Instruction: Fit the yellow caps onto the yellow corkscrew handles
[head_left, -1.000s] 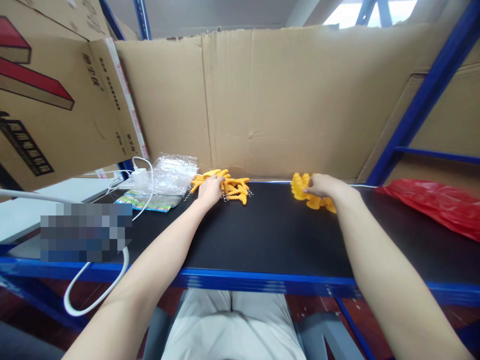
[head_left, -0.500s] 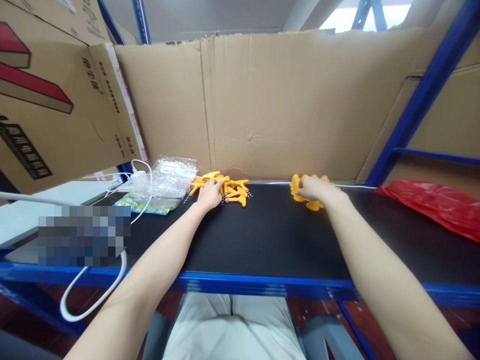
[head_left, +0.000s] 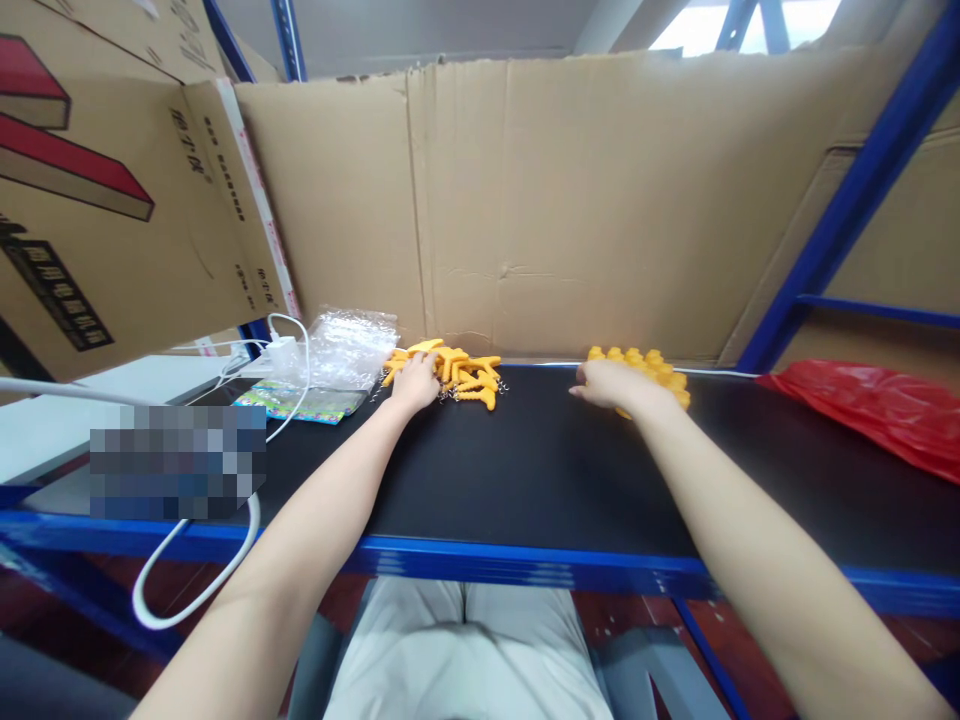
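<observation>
My left hand [head_left: 416, 382] lies over a heap of orange-yellow plastic pieces [head_left: 457, 370], its fingers reaching onto them and slightly apart. Thin, curly metal bits, perhaps short chains, stick out around the heap. One ridged, curved piece [head_left: 480, 396] lies at its front right edge. On the right, my right hand [head_left: 606, 384] is at the left side of a group of yellow knobbly pieces [head_left: 652, 368] standing close together in rows. Its fingertips point left, apart from each other, with nothing visible between them. The hand and wrist cover part of this group.
Clear plastic wrap [head_left: 349, 345] and a colourful packet [head_left: 300, 400] lie left of the heap. A white cable [head_left: 255, 515] loops over the blue front edge [head_left: 525, 560]. A red plastic bag [head_left: 862, 410] lies at right; cardboard [head_left: 600, 200] stands behind the black tabletop [head_left: 517, 470].
My right hand has shifted slightly left, uncovering more of the yellow group, whose rows now show. My left hand stays at the heap, its fingers drawn back a little. The view has tilted slightly.
</observation>
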